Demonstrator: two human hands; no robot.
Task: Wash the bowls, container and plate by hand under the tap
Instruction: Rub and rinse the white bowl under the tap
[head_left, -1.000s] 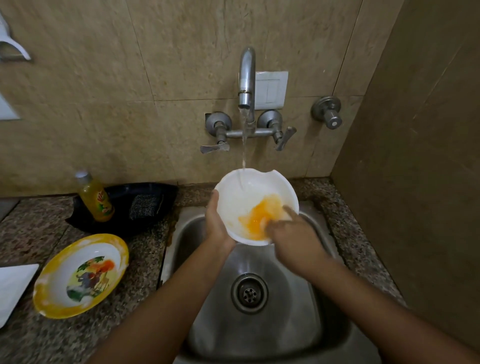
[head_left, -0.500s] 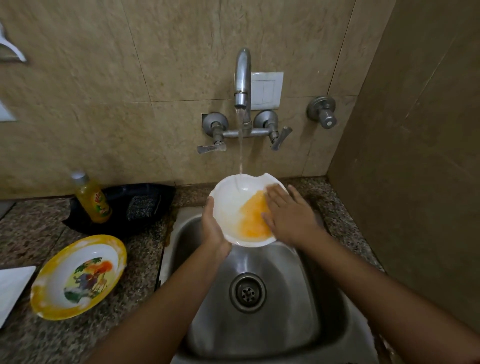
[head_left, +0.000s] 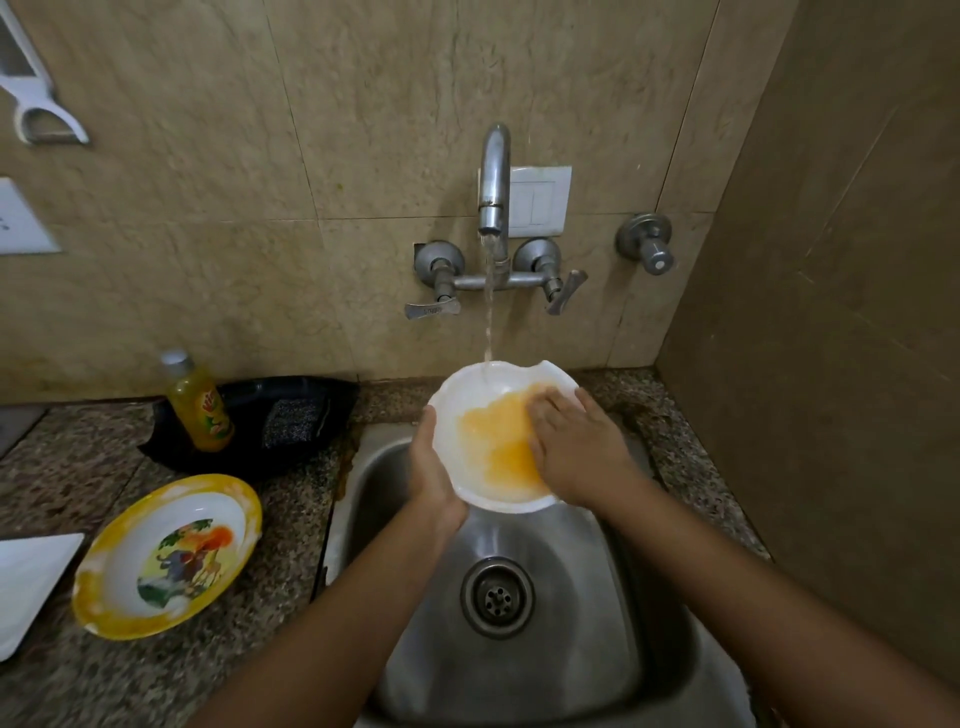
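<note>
Thumb of the left hand (head_left: 434, 467) curls over the left rim of a round white bowl with a wavy edge (head_left: 467, 400). This hand grips the bowl tight, and its other fingers are hidden under the bowl. The right hand (head_left: 576, 452) lies flat inside the bowl on the right side. Its fingers are straight and close together, and they press on a wet orange-yellow mess (head_left: 498, 447) that covers the bowl's middle.

The white bowl is held up over the back part of the shiny steel sink (head_left: 571, 649), tipped so its inside shows. A thin stream of water (head_left: 488, 312) falls from the curved steel tap (head_left: 493, 176) on the tiled wall and lands just inside the bowl's back rim. The round drain (head_left: 497, 597) sits lower down, in the sink's middle.

Left of the sink is the speckled stone counter (head_left: 78, 680). A round bowl with a yellow rim and an animal picture (head_left: 166, 556) sits near the counter's left front. Just beside it, at the counter's left edge, lies a flat white square plate (head_left: 26, 577), partly cut off. At the counter's back edge, against the wall, rests a black shallow container (head_left: 332, 405) with a dark scrub pad (head_left: 291, 418) in it. A small bottle of yellow liquid (head_left: 200, 405) stands upright at the container's left side.
</note>
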